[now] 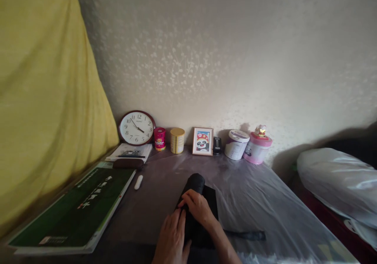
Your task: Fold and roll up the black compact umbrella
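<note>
A black roll of cloth-like material [194, 181] lies lengthwise on the table in front of me, its rounded far end pointing toward the wall. A flat black part spreads out to the right of the roll, and a black strap [250, 235] trails from there across the table. My left hand [172, 230] grips the roll's left side, thumb apart from the fingers. Over the top lies my right hand [198, 207], its fingers curled around the roll and close to the left fingertips. The roll's near end is partly hidden by my hands and forearm.
A large green book [73, 209] and a small white object [138, 182] lie left, near a dark case [128, 163]. Along the wall stand a clock [137, 128], cans [177, 141], a framed panda picture [203, 141] and tubs [236, 145]. A yellow curtain [50, 99] hangs left.
</note>
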`<state>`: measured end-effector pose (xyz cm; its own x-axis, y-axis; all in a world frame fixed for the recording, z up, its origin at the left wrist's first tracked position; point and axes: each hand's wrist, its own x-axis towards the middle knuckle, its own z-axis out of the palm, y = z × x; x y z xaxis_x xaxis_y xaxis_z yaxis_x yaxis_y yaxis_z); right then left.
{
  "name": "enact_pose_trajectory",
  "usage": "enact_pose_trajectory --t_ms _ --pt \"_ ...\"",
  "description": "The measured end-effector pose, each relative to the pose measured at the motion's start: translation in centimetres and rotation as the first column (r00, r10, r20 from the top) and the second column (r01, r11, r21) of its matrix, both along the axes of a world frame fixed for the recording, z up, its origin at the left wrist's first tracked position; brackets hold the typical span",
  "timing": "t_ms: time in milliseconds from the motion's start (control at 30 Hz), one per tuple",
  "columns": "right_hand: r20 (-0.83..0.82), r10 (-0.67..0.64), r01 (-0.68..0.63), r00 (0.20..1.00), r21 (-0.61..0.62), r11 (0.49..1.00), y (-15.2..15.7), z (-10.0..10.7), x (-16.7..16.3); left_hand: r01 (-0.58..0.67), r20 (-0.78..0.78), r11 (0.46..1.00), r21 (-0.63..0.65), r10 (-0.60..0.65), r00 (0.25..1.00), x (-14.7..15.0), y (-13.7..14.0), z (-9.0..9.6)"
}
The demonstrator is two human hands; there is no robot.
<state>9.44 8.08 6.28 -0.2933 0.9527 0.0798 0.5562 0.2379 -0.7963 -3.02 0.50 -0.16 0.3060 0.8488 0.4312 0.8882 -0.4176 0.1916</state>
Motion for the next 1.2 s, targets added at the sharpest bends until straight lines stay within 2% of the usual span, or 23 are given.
enact_pose_trajectory --t_ms 133,300,400,500,633,767,867,1033,1100,1200 --pt "0.024 0.007 -0.007 1.0 0.021 1.0 0.2 -0.1 0.0 -0.018 -0.002 1.0 -0.02 0.018 1.0 -0.6 0.2 -1.1" --pt "0.159 -0.033 0.013 0.987 0.125 0.992 -0.1 -0.3 -0.4 -0.027 0.148 0.999 -0.019 0.03 0.989 0.9 0.5 -1.8" --pt "0.218 -0.078 0.019 0.973 0.262 0.965 -0.9 -0.5 -0.4 -0.022 0.21 0.999 -0.037 0.029 0.977 1.6 0.7 -3.1" --pt "0.201 -0.013 -0.068 0.979 0.391 0.918 -1.0 -1.0 -0.1 -0.012 0.214 0.998 -0.057 0.024 0.977 1.6 0.9 -4.2" --pt "0.23 0.093 -0.179 0.969 0.388 0.904 0.6 -1.9 0.5 -0.006 0.201 0.992 -0.126 0.032 0.979 1.3 1.0 -4.5" --pt "0.287 0.087 -0.191 0.954 0.356 0.915 3.4 -2.2 1.0 0.014 0.193 0.969 -0.247 0.035 0.981 0.8 1.2 -4.0" --pt "0.301 0.035 -0.144 0.953 0.346 0.927 5.4 -2.3 1.1 0.054 0.196 0.948 -0.314 0.009 0.981 0.2 1.2 -3.6" --pt "0.284 -0.085 -0.021 0.955 0.35 0.936 7.8 -2.6 1.8 0.084 0.234 0.946 -0.314 -0.009 0.972 -0.3 1.1 -3.1" --pt "0.255 -0.192 0.091 0.948 0.36 0.929 8.0 -2.8 2.8 0.094 0.254 0.949 -0.299 -0.016 0.967 -0.2 0.9 -2.9" --pt "0.17 -0.386 0.309 0.907 0.354 0.883 7.1 -3.4 5.4 0.09 0.299 0.961 -0.26 -0.009 0.954 0.1 0.7 -2.8"
